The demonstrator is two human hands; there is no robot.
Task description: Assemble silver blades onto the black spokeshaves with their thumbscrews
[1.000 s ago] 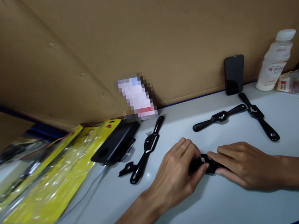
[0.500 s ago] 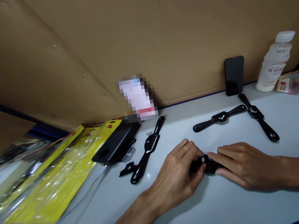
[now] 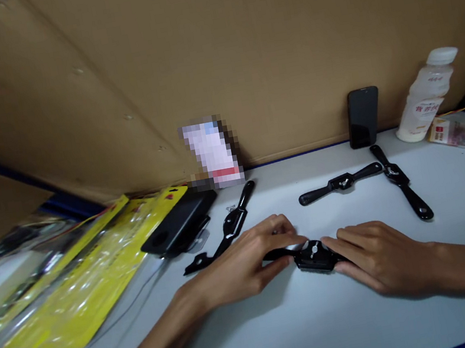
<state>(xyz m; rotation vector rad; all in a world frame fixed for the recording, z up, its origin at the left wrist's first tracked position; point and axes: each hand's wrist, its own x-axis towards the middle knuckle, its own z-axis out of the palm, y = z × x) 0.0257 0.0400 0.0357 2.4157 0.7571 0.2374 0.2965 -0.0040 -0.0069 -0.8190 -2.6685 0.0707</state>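
Note:
A black spokeshave (image 3: pixel 318 264) lies level between my hands, low over or on the tabletop, with a silver screw on its middle. My right hand (image 3: pixel 377 256) is closed around its right handle, thumb below and fingers above. My left hand (image 3: pixel 256 259) is at the left handle, thumb beneath and forefinger stretched over it toward the body. Part of that handle shows between the thumb and forefinger. Behind my left hand lies another spokeshave (image 3: pixel 234 221) with a loose-looking silver screw, and a small black plate (image 3: pixel 198 262) rests by its near end.
Two more spokeshaves, one crosswise (image 3: pixel 342 182) and one slanted (image 3: pixel 395 175), lie at the back right. A dark phone (image 3: pixel 364 118) and a bottle (image 3: pixel 420 99) stand by the cardboard wall. Yellow packaging (image 3: pixel 98 281) and a black device (image 3: pixel 178 222) fill the left side.
My left hand has moved left from the screw at the spokeshave's middle to its left handle, uncovering the body. My right hand keeps its hold.

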